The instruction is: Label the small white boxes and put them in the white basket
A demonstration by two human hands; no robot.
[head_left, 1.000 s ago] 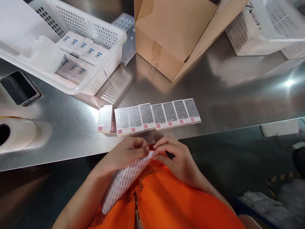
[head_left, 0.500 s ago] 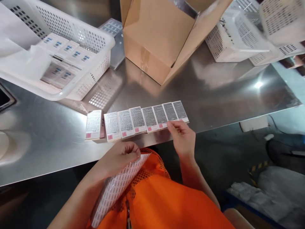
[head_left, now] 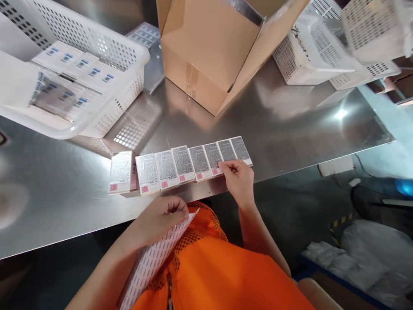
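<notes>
A row of several small flat boxes [head_left: 183, 163] with dark print and red square codes lies along the near part of the steel table. My right hand [head_left: 240, 178] is closed in a pinch at the row's lower edge, its fingertips touching a box near the right end and covering the lower corners there. Whatever those fingers hold, if anything, is hidden. Below the table edge, my left hand [head_left: 164, 217] grips the top of a white sheet [head_left: 161, 254] printed with rows of short dark dashes. Left of the row, another small box [head_left: 121, 172] shows its pink side.
A white perforated basket [head_left: 129, 79] with several boxes [head_left: 82, 64] stands at the back left. Behind the row is an open cardboard carton [head_left: 206, 51]. More white baskets [head_left: 309, 56] are at the back right of the steel table [head_left: 274, 125].
My right hand has shifted slightly left along the row, still pinched. My left hand keeps its grip on the sheet. The whole view has moved a little.
</notes>
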